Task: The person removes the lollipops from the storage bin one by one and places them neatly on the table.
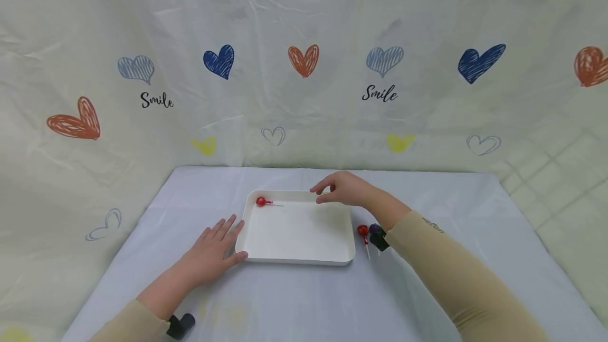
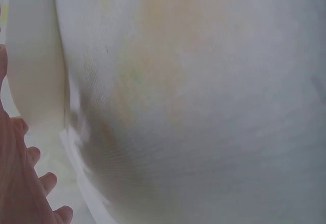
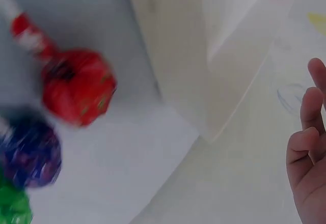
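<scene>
A white rectangular tray [image 1: 299,231] lies on the table. Inside its far left corner is a red-wrapped lollipop [image 1: 261,201], its stick toward the right. My left hand [image 1: 214,252] lies at the tray's left side, fingers spread and straight, thumb at the near left corner. Over the far right part of the tray hovers my right hand [image 1: 344,188], fingers loosely bent with nothing between them. Right of the tray are another red lollipop [image 3: 79,86], a purple one [image 3: 30,150] and a green one [image 3: 12,203], the last partly cut off in the right wrist view.
A white cloth [image 1: 294,305] covers the table. Behind it hangs a pale curtain [image 1: 332,120] printed with hearts and the word Smile. Dark wrist cameras [image 1: 181,326] sit under the sleeves; the right one overlaps the lollipops beside the tray in the head view.
</scene>
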Demonstrator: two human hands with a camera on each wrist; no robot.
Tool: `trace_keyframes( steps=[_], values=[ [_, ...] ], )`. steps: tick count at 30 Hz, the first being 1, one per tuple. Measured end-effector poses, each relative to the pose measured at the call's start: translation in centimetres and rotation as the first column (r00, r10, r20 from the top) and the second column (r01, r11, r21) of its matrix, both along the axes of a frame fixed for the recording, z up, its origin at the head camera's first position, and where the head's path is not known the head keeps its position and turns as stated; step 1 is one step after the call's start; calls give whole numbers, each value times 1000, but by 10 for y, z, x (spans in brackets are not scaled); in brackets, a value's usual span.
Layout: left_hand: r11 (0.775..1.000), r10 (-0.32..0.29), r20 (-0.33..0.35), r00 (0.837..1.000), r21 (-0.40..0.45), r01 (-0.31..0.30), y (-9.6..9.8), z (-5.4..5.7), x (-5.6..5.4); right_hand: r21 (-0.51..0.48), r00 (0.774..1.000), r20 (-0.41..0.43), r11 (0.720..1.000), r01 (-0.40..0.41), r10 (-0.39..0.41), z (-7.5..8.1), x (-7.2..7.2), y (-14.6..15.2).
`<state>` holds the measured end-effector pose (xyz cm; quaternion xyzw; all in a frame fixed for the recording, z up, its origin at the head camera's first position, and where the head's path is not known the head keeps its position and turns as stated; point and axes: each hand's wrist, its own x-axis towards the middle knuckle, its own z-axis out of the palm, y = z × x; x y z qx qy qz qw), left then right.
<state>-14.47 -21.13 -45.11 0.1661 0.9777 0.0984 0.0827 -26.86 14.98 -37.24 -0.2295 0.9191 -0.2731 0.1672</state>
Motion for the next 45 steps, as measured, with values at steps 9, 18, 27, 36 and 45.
trace_keyframes(
  steps=[9,18,27,36,45],
  values=[
    [1000,-1,-17,1000,7,1,-1,-4,-1,23,999,16,999,-49,49,-10,-11,-37],
    [1000,6,-7,1000,-2,-6,-1,-9,-3,164,992,-22,979,-117,123,-20,-14,-69],
    [1000,16,0,1000,-13,-16,1,-5,-3,314,984,-69,940,-135,164,-25,-17,-94],
    [1000,10,3,1000,-18,-10,0,-1,-4,361,983,-58,922,-140,172,-33,-17,-107],
    [1000,16,16,1000,-13,-16,-3,-5,-5,386,985,-12,909,-155,173,-46,-20,-113]
  ],
)
